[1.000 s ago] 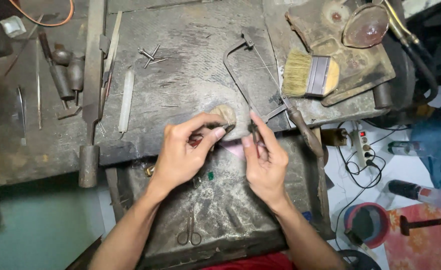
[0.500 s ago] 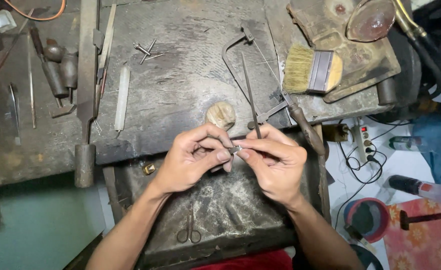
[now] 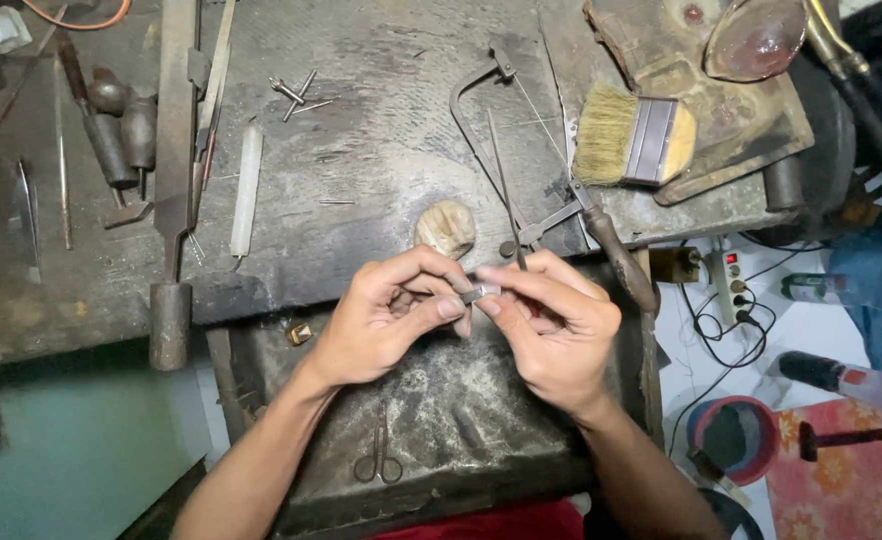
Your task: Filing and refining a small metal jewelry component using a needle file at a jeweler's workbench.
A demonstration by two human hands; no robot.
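Both hands — left hand (image 3: 386,315), right hand (image 3: 556,325) — pinch a small silver piece (image 3: 481,293) over the worn bench (image 3: 381,180).

The counter (image 3: 381,150) is a dark, scarred, grimy slab carrying a jeweller's saw frame (image 3: 506,150) with its wooden handle (image 3: 621,262) at the front edge, a flat bristle brush (image 3: 633,135) to the right, a few loose steel pins (image 3: 296,95) and a pale stick (image 3: 247,190) near the middle. At its left lie a long metal bar (image 3: 174,180), small hammers (image 3: 111,130) and thin tools. Below its front edge a worn tray (image 3: 441,420) holds small scissors (image 3: 379,455) and a brass bit (image 3: 299,333).
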